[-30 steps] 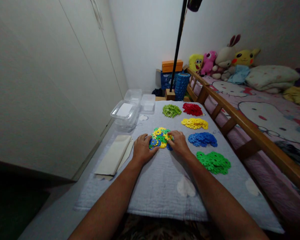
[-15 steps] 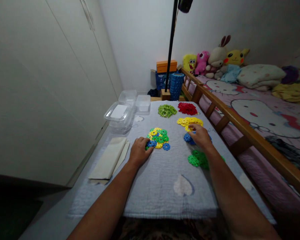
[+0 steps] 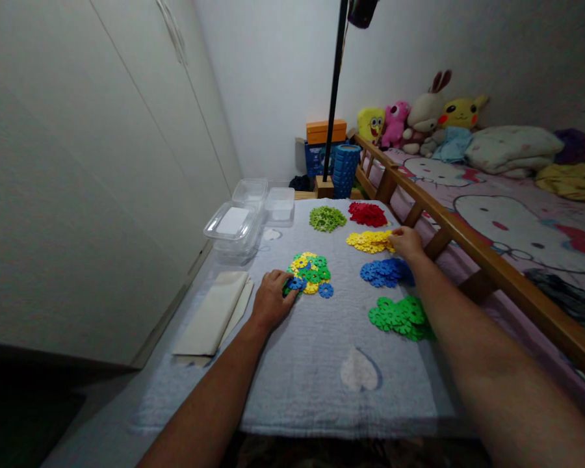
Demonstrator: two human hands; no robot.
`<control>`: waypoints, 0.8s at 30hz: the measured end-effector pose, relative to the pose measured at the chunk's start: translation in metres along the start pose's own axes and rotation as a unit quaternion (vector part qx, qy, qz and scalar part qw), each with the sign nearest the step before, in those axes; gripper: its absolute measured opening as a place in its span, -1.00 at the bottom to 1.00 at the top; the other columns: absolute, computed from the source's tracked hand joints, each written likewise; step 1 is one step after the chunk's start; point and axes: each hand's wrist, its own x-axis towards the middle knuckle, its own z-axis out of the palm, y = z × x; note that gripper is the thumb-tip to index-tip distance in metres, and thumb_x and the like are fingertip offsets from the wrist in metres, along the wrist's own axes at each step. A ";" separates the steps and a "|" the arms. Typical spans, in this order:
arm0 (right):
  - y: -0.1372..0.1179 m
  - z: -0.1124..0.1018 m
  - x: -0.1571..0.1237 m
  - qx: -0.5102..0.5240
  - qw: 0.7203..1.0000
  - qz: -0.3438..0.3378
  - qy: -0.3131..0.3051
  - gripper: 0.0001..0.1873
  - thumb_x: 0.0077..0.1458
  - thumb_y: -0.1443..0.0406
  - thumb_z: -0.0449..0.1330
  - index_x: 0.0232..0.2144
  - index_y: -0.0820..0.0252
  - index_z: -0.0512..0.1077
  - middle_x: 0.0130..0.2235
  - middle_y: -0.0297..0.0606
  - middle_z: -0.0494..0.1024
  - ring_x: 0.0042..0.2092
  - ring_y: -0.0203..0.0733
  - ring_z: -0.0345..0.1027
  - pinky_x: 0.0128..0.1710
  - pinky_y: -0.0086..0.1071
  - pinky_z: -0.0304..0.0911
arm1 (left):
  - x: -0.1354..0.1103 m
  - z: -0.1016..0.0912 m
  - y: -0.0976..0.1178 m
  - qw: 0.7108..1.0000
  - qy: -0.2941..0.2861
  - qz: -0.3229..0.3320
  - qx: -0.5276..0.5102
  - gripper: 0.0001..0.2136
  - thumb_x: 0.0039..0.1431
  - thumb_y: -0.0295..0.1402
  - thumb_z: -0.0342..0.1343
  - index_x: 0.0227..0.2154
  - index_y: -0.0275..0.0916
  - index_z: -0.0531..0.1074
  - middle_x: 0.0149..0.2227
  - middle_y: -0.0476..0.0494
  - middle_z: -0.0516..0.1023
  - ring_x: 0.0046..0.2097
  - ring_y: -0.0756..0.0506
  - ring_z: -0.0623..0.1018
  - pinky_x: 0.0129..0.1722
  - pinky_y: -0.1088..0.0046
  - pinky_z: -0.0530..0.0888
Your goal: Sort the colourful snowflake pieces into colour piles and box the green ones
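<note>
My left hand (image 3: 273, 300) rests at the left edge of a mixed pile of flower-shaped plastic discs (image 3: 312, 274), yellow, green and blue. Its thumb and fingers are apart, curved around a blue disc (image 3: 296, 283) at the pile's edge. My right hand (image 3: 407, 243) is closed at the right end of the yellow disc pile (image 3: 369, 241), its fingertips pinching a yellow disc there. Nearer me lie a blue disc pile (image 3: 384, 272) and a green disc pile (image 3: 400, 317), partly behind my right forearm. One loose blue disc (image 3: 325, 290) lies beside the mixed pile.
Light green pieces (image 3: 327, 219) and red pieces (image 3: 367, 214) are heaped at the table's far end. Clear plastic containers (image 3: 231, 224) stand at the far left, with a folded beige cloth (image 3: 214, 312) nearer me. A wooden bed rail (image 3: 448, 227) runs along the right.
My right hand has moved right and slightly away from me, from the front of the yellow pile to its right end. The blue and green piles show more. My left hand stays put.
</note>
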 end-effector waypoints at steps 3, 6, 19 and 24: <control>0.001 0.003 0.005 -0.011 0.999 0.038 -0.008 -0.75 -0.09 0.38 0.22 -0.29 0.29 0.56 -0.26 -0.11 0.63 -0.21 -0.07 0.48 -0.14 -0.31 0.34 | 0.000 -0.001 0.000 1.000 0.003 -0.001 -0.003 -0.76 0.15 -0.35 0.22 -0.11 -0.18 0.49 -0.11 -0.19 0.53 -0.03 -0.23 0.48 0.03 0.15 0.45; 0.001 0.005 0.004 -0.017 0.999 0.036 -0.020 -0.75 -0.08 0.39 0.22 -0.27 0.30 0.57 -0.23 -0.07 0.63 -0.17 -0.04 0.49 -0.11 -0.30 0.34 | 0.000 -0.001 0.000 1.000 0.007 -0.002 -0.003 -0.77 0.15 -0.36 0.21 -0.11 -0.18 0.50 -0.10 -0.20 0.52 -0.03 -0.23 0.48 0.04 0.15 0.46; -0.018 -0.017 -0.032 0.096 0.995 -0.002 0.009 -0.65 -0.02 0.35 0.15 -0.17 0.30 0.56 -0.15 -0.07 0.64 -0.17 -0.08 0.50 -0.09 -0.28 0.37 | 0.000 -0.003 0.003 1.000 0.007 -0.007 0.020 -0.74 0.12 -0.30 0.27 -0.11 -0.16 0.51 -0.09 -0.19 0.50 -0.02 -0.24 0.47 0.05 0.14 0.46; -0.059 -0.015 -0.102 0.172 0.965 -0.165 -0.111 -0.76 0.07 0.27 0.16 -0.23 0.23 0.53 -0.23 -0.16 0.64 -0.20 -0.11 0.51 -0.11 -0.28 0.38 | -0.002 -0.003 0.003 0.999 -0.006 -0.028 0.031 -0.67 0.06 -0.25 0.32 -0.08 -0.12 0.49 -0.06 -0.18 0.49 -0.01 -0.26 0.46 0.05 0.12 0.47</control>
